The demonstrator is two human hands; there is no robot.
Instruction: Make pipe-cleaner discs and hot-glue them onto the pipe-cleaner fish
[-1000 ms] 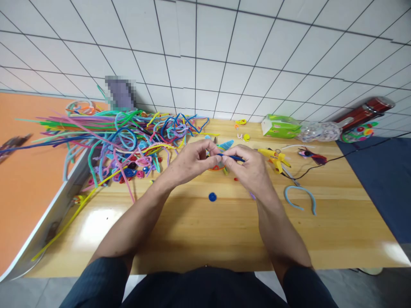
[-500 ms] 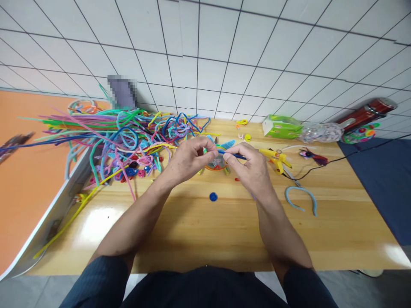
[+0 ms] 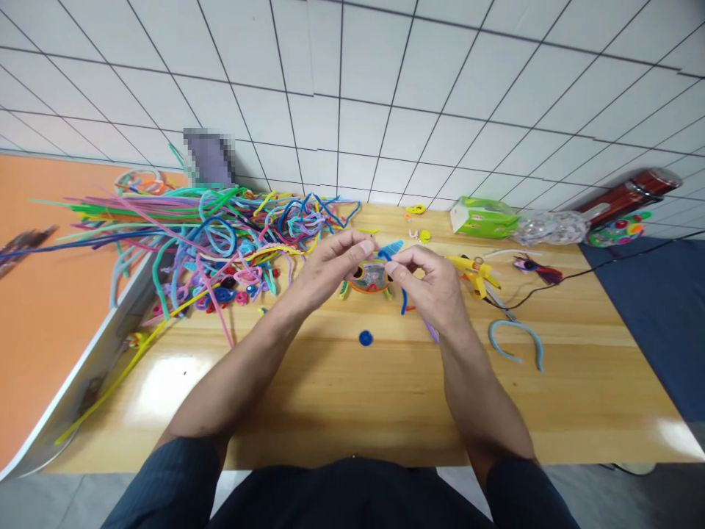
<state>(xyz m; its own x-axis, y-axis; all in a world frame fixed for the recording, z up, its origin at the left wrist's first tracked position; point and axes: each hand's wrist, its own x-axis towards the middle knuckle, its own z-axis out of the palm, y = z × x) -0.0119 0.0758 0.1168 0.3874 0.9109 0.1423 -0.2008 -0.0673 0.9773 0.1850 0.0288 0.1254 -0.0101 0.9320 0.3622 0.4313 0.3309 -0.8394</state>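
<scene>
Where a blue disc (image 3: 366, 338) is seen nearest on the table (image 3: 330, 397), a bent blue pipe cleaner (image 3: 404, 300) is pinched by the right hand (image 3: 427, 283); whether anything is gripped by the left hand (image 3: 335, 268) cannot be told. Beyond, an orange-rimmed figure (image 3: 370, 286) is framed between them.

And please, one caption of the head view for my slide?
Right hand holds a blue pipe cleaner above the wooden table, left hand nearby.

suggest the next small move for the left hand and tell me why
I'd probably bring the left hand across to steady the blue fuzzy stem: only the right hand seems to pinch it, part of it hangs down loose, and the left hand's fingertips are apart from it.
</scene>
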